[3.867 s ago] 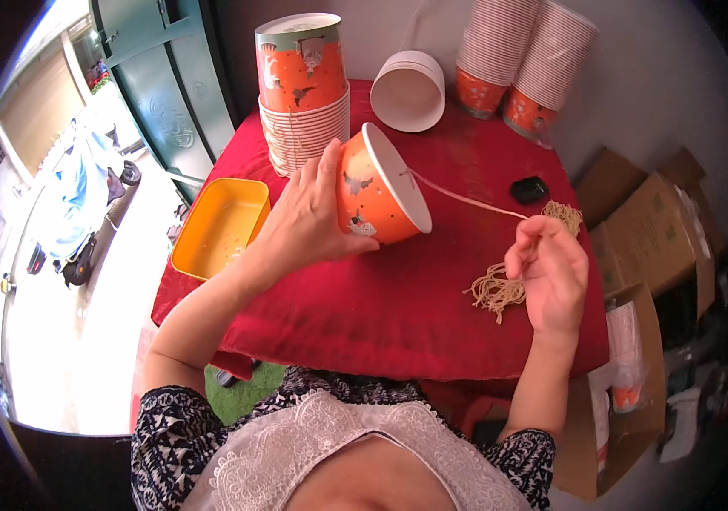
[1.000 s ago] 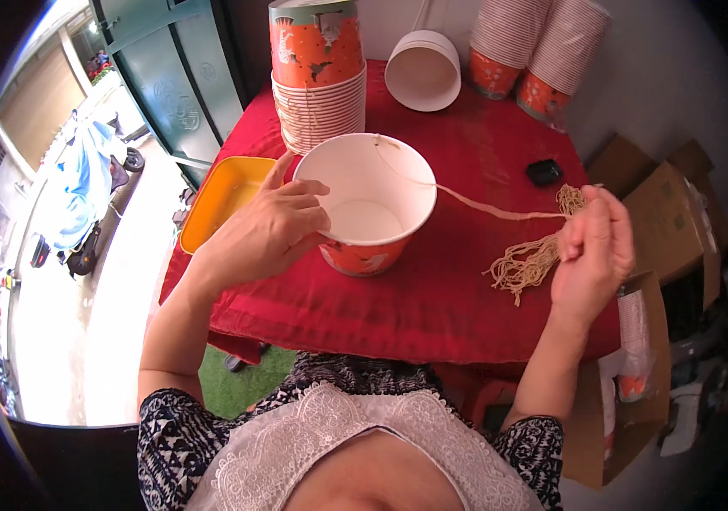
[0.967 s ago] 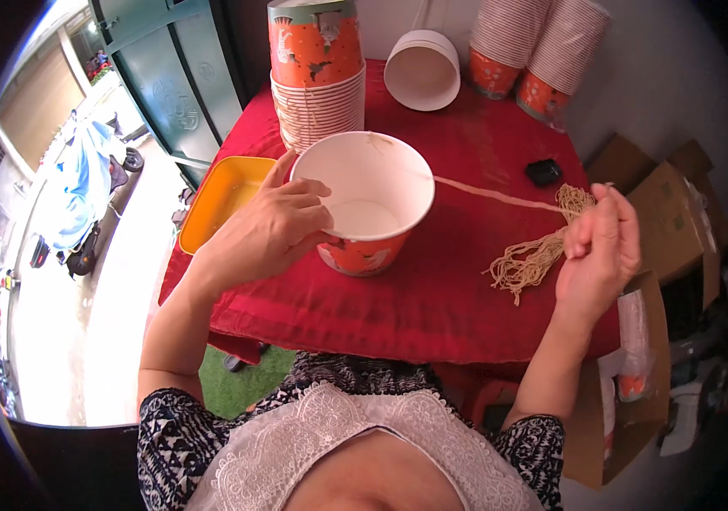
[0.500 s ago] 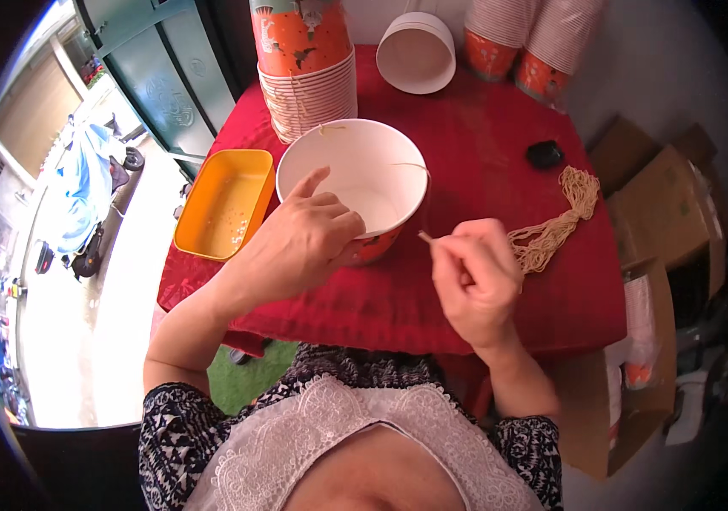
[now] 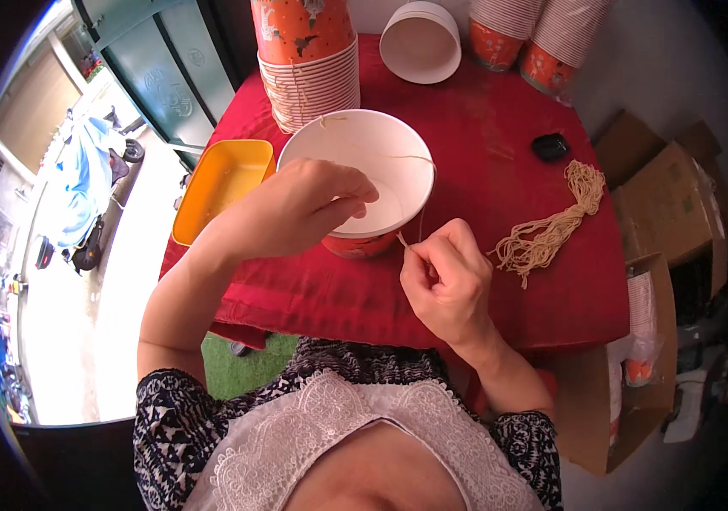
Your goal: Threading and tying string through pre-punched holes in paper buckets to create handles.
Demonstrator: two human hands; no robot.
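Note:
A large white-lined paper bucket [image 5: 411,183] with an orange patterned outside stands upright near the table's middle. My left hand [image 5: 317,203] is over its near-left rim, fingers bent above the opening with a small gap between thumb and fingers; nothing shows in them. My right hand [image 5: 447,285] is closed in a pinch just outside the near-right side, with a short end of beige string [image 5: 402,240] poking out toward the bucket. A thin strand crosses the right part of the opening and hangs over the rim. A bundle of beige strings [image 5: 556,228] lies right of my right hand.
A yellow plastic tray [image 5: 196,204] sits left of the bucket on the red tablecloth [image 5: 321,302]. Behind stand a tall stack of paper buckets [image 5: 309,81], a white bucket on its side [image 5: 420,47] and more stacks. A small black object [image 5: 550,147] lies at right; cardboard boxes [image 5: 670,204] stand beyond.
My right hand has moved left, closer to the bucket, with the string end. My left hand has shifted up and right over the opening, its raised finger now lowered.

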